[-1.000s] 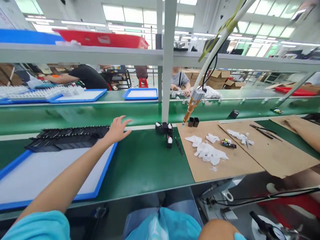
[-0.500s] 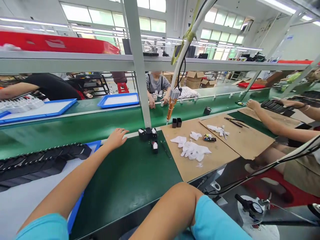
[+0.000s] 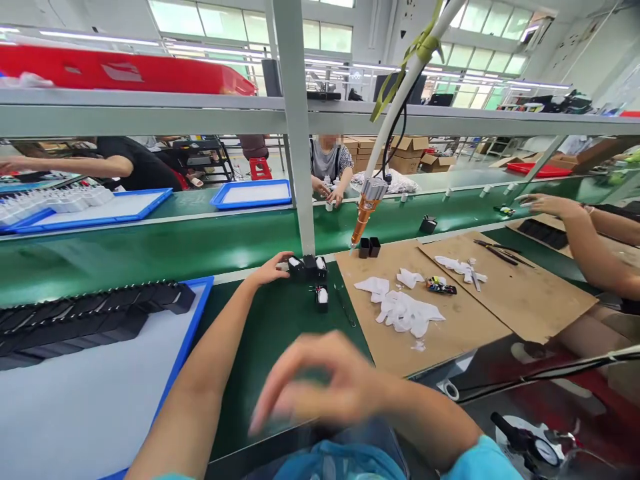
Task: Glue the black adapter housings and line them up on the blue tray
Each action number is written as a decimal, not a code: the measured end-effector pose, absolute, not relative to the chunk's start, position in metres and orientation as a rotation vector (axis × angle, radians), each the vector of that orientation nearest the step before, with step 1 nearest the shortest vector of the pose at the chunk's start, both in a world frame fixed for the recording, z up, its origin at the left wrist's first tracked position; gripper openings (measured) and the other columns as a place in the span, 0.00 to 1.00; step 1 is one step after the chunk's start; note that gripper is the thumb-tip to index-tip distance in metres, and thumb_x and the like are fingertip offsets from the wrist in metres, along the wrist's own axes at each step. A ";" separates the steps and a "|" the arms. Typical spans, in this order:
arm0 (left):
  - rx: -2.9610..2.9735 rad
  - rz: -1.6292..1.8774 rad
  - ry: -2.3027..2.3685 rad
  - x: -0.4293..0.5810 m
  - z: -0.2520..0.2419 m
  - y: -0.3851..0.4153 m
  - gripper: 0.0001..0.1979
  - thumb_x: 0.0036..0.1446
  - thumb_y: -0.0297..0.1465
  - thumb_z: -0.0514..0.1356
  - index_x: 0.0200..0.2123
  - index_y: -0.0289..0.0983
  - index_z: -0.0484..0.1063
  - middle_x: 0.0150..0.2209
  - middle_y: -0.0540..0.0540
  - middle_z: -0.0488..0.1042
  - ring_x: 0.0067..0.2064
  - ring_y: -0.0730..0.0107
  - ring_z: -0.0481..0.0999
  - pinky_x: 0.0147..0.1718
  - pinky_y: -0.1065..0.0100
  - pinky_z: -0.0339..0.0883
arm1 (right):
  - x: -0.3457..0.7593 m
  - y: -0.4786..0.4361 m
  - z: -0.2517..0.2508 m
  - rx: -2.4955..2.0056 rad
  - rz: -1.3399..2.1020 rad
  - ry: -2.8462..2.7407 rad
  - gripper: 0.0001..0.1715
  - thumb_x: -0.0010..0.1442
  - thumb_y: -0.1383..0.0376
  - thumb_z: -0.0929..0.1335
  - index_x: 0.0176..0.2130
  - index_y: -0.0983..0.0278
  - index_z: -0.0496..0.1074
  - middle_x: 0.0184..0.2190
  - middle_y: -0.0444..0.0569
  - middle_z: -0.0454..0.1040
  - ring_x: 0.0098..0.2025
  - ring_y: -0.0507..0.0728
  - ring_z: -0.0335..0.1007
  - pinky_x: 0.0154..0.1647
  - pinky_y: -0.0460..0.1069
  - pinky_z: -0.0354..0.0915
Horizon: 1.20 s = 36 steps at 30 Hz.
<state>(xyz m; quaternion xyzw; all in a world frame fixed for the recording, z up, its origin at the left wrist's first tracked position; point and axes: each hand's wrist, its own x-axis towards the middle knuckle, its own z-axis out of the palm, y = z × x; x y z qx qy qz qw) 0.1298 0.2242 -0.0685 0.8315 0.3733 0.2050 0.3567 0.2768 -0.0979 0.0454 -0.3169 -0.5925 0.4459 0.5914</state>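
Note:
My left hand (image 3: 273, 269) reaches to the far edge of the green mat. Its thumb and fingers are apart, and the fingertips are at the left side of a black plastic case (image 3: 295, 267) with a white part in it. More such cases stand against it, and another black case (image 3: 321, 299) with a white part sits just nearer. My right hand (image 3: 325, 380) is in the air above the mat's near edge, smeared by motion, its fingers bent. Whether it holds anything does not show. Tweezers (image 3: 345, 305) lie to the right of the cases.
On my left is a blue-rimmed tray (image 3: 193, 327) with rows of black cases (image 3: 100, 320). To the right, brown cardboard (image 3: 400, 360) bears white gloves (image 3: 407, 313), a small circuit board (image 3: 441, 286) and pliers (image 3: 495, 252). An orange-tipped tool (image 3: 365, 213) hangs above. Co-workers sit opposite and right.
My left hand has moved forward and right to the black cases. My right hand has come up from low near my lap into the middle of the view. The view has turned slightly left.

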 end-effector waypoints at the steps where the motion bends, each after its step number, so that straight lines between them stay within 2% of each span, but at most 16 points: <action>1: 2.141 0.521 0.943 0.132 -0.068 0.223 0.34 0.42 0.31 0.63 0.57 0.38 0.66 0.58 0.41 0.71 0.55 0.58 0.73 0.50 0.62 0.70 | 0.295 -0.076 0.044 -0.756 0.973 -1.310 0.13 0.65 0.57 0.66 0.46 0.60 0.71 0.40 0.45 0.76 0.42 0.54 0.74 0.46 0.54 0.71; 3: 2.141 0.512 0.941 0.137 -0.067 0.221 0.34 0.41 0.34 0.65 0.55 0.37 0.67 0.56 0.41 0.72 0.52 0.59 0.74 0.48 0.63 0.70 | 0.336 -0.034 0.038 -0.826 0.700 -1.048 0.08 0.64 0.58 0.66 0.42 0.56 0.70 0.33 0.41 0.74 0.38 0.51 0.73 0.46 0.51 0.70; 4: 2.146 0.508 0.960 0.140 -0.065 0.221 0.32 0.41 0.35 0.66 0.53 0.37 0.68 0.54 0.42 0.74 0.50 0.59 0.75 0.47 0.63 0.70 | 0.358 -0.013 0.034 -0.870 0.489 -0.860 0.08 0.61 0.58 0.67 0.42 0.55 0.69 0.33 0.40 0.73 0.37 0.51 0.73 0.45 0.50 0.70; 6: 2.174 0.488 1.022 0.143 -0.061 0.219 0.26 0.42 0.37 0.66 0.47 0.36 0.70 0.47 0.43 0.76 0.45 0.59 0.76 0.44 0.62 0.70 | 0.400 0.023 0.023 -0.929 0.268 -0.694 0.18 0.55 0.59 0.70 0.46 0.54 0.66 0.41 0.43 0.71 0.45 0.52 0.72 0.49 0.51 0.69; 9: 2.258 0.451 1.125 0.135 -0.046 0.208 0.19 0.42 0.39 0.66 0.37 0.37 0.71 0.37 0.45 0.76 0.39 0.58 0.75 0.41 0.60 0.68 | 0.442 0.063 0.006 -1.103 0.308 -0.796 0.37 0.48 0.56 0.72 0.56 0.50 0.59 0.57 0.48 0.64 0.61 0.58 0.63 0.59 0.58 0.63; 11: 2.318 0.444 1.183 0.120 -0.030 0.190 0.17 0.43 0.39 0.67 0.35 0.37 0.70 0.36 0.45 0.75 0.39 0.56 0.74 0.40 0.60 0.65 | 0.454 0.080 -0.003 -1.161 0.452 -0.885 0.45 0.46 0.54 0.72 0.60 0.46 0.54 0.62 0.47 0.59 0.64 0.60 0.59 0.61 0.60 0.62; 13: 2.358 0.440 1.229 0.099 -0.015 0.160 0.17 0.45 0.39 0.67 0.36 0.38 0.69 0.37 0.45 0.75 0.40 0.56 0.73 0.40 0.61 0.64 | 0.456 0.091 -0.009 -1.146 0.609 -0.998 0.48 0.46 0.54 0.72 0.61 0.42 0.52 0.63 0.45 0.58 0.64 0.61 0.61 0.60 0.61 0.63; 16: 2.421 0.378 1.281 0.066 -0.001 0.102 0.15 0.49 0.39 0.66 0.37 0.40 0.69 0.38 0.47 0.74 0.38 0.59 0.73 0.36 0.64 0.62 | 0.448 0.098 -0.015 -1.058 0.789 -1.160 0.43 0.47 0.56 0.73 0.59 0.40 0.56 0.62 0.41 0.60 0.58 0.58 0.68 0.60 0.60 0.64; 19: 2.397 0.314 1.359 0.045 -0.009 0.041 0.13 0.51 0.38 0.65 0.37 0.40 0.68 0.36 0.49 0.73 0.35 0.63 0.74 0.32 0.66 0.61 | 0.438 0.099 -0.018 -0.994 0.905 -1.210 0.35 0.47 0.57 0.74 0.53 0.42 0.64 0.60 0.40 0.63 0.54 0.57 0.73 0.59 0.58 0.66; 25: 2.041 0.530 1.508 0.039 -0.064 -0.041 0.13 0.54 0.36 0.64 0.39 0.39 0.66 0.39 0.48 0.73 0.37 0.64 0.74 0.38 0.64 0.67 | 0.424 0.086 -0.023 -1.085 0.855 -1.200 0.30 0.53 0.58 0.72 0.54 0.45 0.65 0.54 0.43 0.71 0.48 0.56 0.76 0.51 0.56 0.73; 28: 1.904 0.665 1.370 0.037 -0.079 -0.052 0.22 0.54 0.37 0.65 0.49 0.40 0.62 0.50 0.43 0.72 0.48 0.61 0.73 0.48 0.60 0.67 | 0.415 0.066 -0.020 -1.134 0.849 -1.173 0.29 0.55 0.58 0.71 0.56 0.46 0.64 0.53 0.44 0.72 0.45 0.55 0.77 0.48 0.55 0.74; 31: 1.850 0.624 1.037 0.033 -0.075 -0.041 0.37 0.54 0.36 0.66 0.62 0.43 0.50 0.60 0.39 0.65 0.59 0.58 0.68 0.57 0.57 0.62 | 0.401 0.039 -0.016 -1.164 0.830 -1.172 0.27 0.56 0.59 0.71 0.54 0.48 0.66 0.53 0.44 0.73 0.43 0.55 0.78 0.46 0.55 0.75; 33: 1.844 0.478 0.857 0.032 -0.068 -0.027 0.42 0.54 0.34 0.65 0.66 0.45 0.44 0.60 0.40 0.67 0.58 0.59 0.69 0.57 0.58 0.62 | 0.388 0.022 -0.015 -1.160 0.814 -1.172 0.24 0.56 0.59 0.72 0.52 0.48 0.67 0.53 0.44 0.73 0.42 0.55 0.78 0.45 0.55 0.75; 36: 1.896 0.312 0.757 0.036 -0.059 -0.011 0.40 0.55 0.31 0.63 0.67 0.47 0.48 0.55 0.44 0.70 0.50 0.63 0.73 0.50 0.62 0.66 | 0.365 0.000 -0.015 -1.077 0.807 -1.130 0.22 0.55 0.59 0.72 0.50 0.49 0.69 0.52 0.43 0.73 0.37 0.53 0.78 0.41 0.52 0.75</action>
